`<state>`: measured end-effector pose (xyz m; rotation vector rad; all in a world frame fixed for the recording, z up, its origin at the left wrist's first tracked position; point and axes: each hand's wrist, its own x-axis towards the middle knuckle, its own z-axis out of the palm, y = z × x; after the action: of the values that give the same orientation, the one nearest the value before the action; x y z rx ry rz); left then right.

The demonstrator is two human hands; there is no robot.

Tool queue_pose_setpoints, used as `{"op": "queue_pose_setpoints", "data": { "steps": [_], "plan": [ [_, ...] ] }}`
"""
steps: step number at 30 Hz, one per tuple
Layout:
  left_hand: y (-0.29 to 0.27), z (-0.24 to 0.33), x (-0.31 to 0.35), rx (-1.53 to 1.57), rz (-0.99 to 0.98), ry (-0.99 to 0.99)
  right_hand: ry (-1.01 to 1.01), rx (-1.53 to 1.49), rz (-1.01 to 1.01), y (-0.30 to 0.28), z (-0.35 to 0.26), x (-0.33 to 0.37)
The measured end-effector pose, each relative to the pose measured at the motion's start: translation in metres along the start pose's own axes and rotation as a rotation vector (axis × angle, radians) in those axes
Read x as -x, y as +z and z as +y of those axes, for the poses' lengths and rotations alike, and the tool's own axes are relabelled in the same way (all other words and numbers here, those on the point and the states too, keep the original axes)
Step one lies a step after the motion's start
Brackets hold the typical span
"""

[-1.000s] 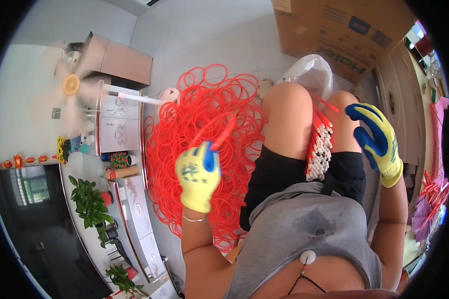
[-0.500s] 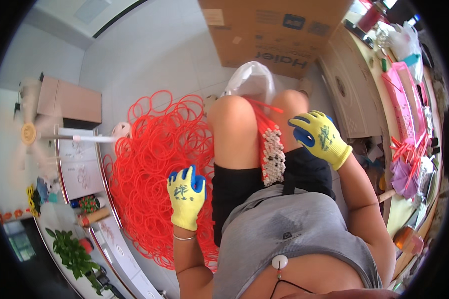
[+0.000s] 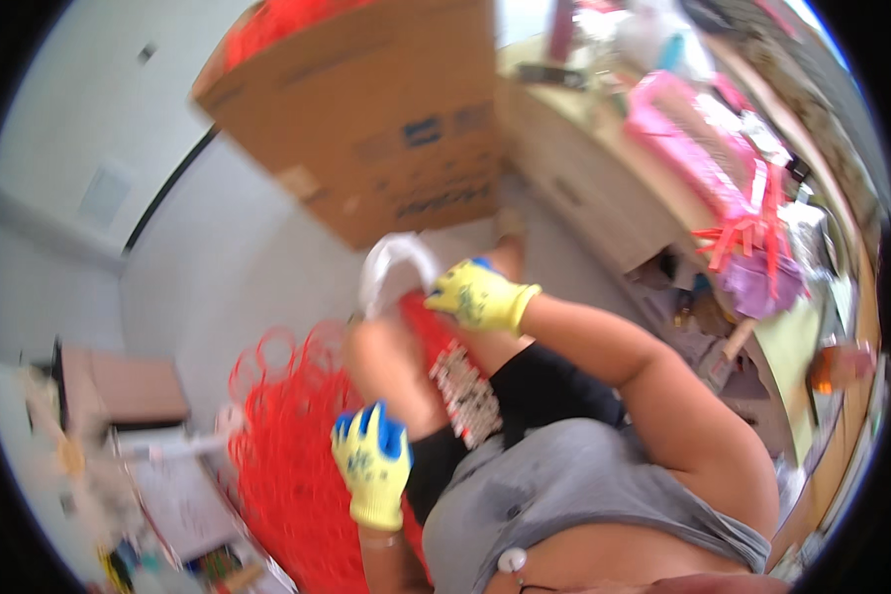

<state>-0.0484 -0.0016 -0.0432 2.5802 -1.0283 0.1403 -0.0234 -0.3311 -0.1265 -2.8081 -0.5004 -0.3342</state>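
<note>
Head view: the bundle of thin red tubes [image 3: 465,401] lies between the person's thighs, its pale, speckled ends toward the lap and its plain red lengths running out toward the knees and the white plastic bag [image 3: 396,259]. Its long axis slants across the picture, from the lower right by the grey top [image 3: 540,485] to the upper left by the bag's opening.

Compared with half a second ago, the view has swung round, so the bundle leans more and the cardboard box [image 3: 366,139] sits further left. The right hand [image 3: 480,295] has gone from above the outer side of the right thigh to the far, red end of the bundle. The left hand [image 3: 371,470] remains beside the left thigh, over the edge of the heap of red hoops [image 3: 287,465].

The right forearm reaches inward across the right thigh, the back of its yellow glove uppermost and the fingers bent down over the red end; blur and the glove itself hide whether they grip it or only touch it. The left forearm rises from the lower edge, glove back showing, its blue-coated fingers upward, parted and half bent, with nothing visible between them.
</note>
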Motion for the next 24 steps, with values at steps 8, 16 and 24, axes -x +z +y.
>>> {"op": "queue_pose_setpoints", "data": {
  "steps": [8,16,24],
  "plan": [
    [0.006,-0.017,0.007,-0.073,0.132,0.019,0.390,-0.293,0.586,-0.233,0.034,0.113],
    [0.006,-0.036,-0.004,-0.216,0.126,0.207,0.791,-0.409,1.425,-0.326,0.037,0.325],
    [-0.001,-0.023,-0.018,-0.306,0.170,0.266,0.971,-0.342,1.495,-0.285,0.075,0.417]
  ]
}}
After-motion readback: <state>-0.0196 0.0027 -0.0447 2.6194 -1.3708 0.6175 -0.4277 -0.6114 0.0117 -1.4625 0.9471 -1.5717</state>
